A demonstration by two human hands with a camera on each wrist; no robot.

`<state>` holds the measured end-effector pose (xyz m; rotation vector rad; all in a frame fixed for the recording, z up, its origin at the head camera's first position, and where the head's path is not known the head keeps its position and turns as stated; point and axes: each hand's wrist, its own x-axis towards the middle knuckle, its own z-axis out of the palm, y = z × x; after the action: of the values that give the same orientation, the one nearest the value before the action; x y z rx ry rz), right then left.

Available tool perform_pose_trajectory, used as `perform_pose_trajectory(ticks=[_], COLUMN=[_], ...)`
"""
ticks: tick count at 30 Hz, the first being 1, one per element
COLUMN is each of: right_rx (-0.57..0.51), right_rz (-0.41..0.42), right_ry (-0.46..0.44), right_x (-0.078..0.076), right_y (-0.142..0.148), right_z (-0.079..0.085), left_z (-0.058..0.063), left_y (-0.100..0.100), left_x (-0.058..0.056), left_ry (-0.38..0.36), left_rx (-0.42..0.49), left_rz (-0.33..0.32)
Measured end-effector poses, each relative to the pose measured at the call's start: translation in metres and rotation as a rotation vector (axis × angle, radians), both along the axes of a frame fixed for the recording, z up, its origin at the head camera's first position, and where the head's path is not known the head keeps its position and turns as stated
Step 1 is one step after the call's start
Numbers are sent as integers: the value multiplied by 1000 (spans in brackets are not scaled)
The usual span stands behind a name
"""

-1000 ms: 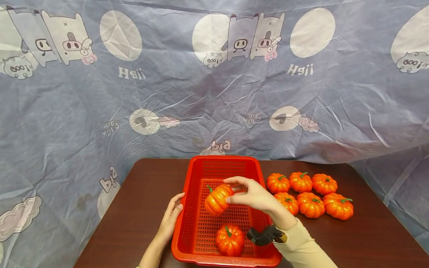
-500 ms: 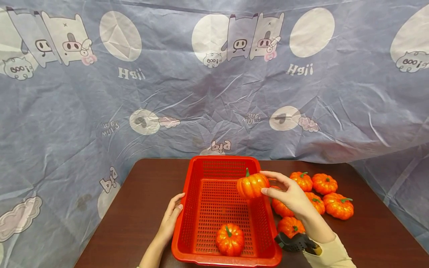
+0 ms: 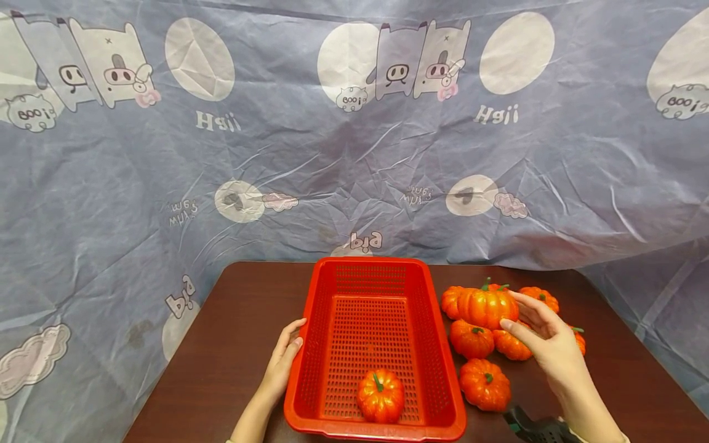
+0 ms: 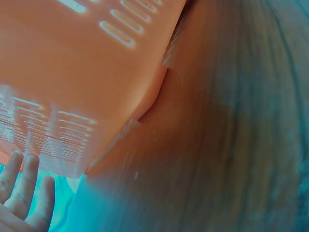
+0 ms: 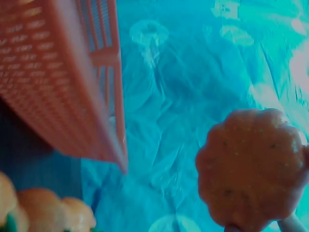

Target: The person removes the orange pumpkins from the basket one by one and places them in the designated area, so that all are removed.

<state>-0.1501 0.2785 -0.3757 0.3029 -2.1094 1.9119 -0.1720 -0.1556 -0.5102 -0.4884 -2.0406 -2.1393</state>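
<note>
My right hand (image 3: 545, 335) pinches a small orange pumpkin (image 3: 486, 309) between thumb and fingers, holding it above the other pumpkins on the table. In the right wrist view the underside of this pumpkin (image 5: 253, 169) faces the camera. My left hand (image 3: 284, 357) touches the left side of a red plastic basket (image 3: 362, 332), fingers fairly straight along its outer wall. Those fingers (image 4: 30, 181) show beside the slotted wall in the left wrist view. Inside the basket, near its front end, rests one pumpkin (image 3: 381, 395) with a green stem.
Several pumpkins sit on the dark brown table (image 3: 244, 307) right of the basket, including a front one (image 3: 484, 384) close to the basket's rim. A grey-blue printed cloth (image 3: 354, 154) hangs behind the table. A black wrist device (image 3: 540, 426) is on my right arm.
My right hand has carried the pumpkin rightward, from over the basket to over the pumpkins on the table. The left hand and the basket have stayed put.
</note>
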Motion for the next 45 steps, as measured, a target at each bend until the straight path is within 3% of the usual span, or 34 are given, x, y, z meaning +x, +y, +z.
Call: perform_pose_trajectory(ticks=[7, 14, 22, 24, 30, 36, 45], right_rx=[-136, -122, -281, -310, -221, -190, -74], right_rz=[-94, -187, -148, -157, -250, -265, -302], right_ry=[26, -13, -17, -55, -208, -294, -390], right_x=[12, 26, 40, 43, 48, 47, 43], right_y=[25, 47, 66, 70, 77, 82, 84], right_z=[-24, -56, -98, -105, -124, -141, -149], left_z=[-1, -2, 0, 0, 0, 0, 0], left_y=[0, 0, 1, 1, 1, 1, 0], left_x=[0, 0, 0, 0, 0, 0, 1], left_ry=[-6, -16, -15, -15, -23, -31, -28], left_rx=[1, 8, -5, -11, -2, -1, 3], left_rz=[-4, -10, 9, 17, 5, 4, 1])
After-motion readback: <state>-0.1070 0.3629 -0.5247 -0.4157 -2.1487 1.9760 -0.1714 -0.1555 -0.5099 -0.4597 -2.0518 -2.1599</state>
